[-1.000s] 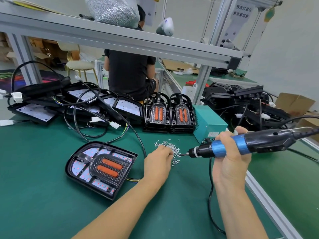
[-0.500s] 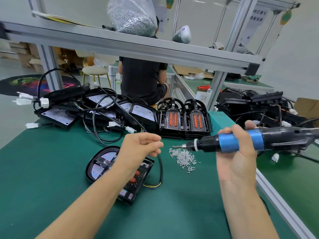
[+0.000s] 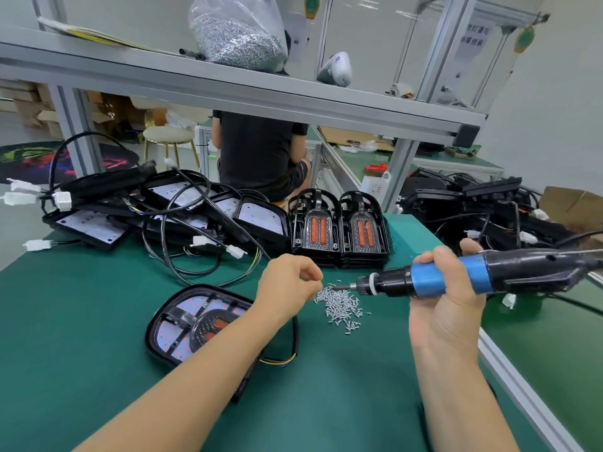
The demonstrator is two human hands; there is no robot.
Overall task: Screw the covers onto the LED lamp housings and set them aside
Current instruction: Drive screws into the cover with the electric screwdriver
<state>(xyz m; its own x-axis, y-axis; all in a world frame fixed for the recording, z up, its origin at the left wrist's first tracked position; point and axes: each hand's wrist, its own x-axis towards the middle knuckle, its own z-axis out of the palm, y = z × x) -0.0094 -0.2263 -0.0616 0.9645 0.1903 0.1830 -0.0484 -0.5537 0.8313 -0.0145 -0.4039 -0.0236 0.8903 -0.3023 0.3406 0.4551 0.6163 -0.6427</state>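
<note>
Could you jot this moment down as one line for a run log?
left hand: pinching a screw near driver tip | right hand: holding electric screwdriver | lamp: on green mat, under left arm | loose screws: beside it

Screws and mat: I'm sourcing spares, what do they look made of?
Screws: likely plated steel, a bright silvery metallic glint on each. Mat: looks like rubber or vinyl, matte green, smooth, with barely any reflection. Neither is certain from looks alone.
</note>
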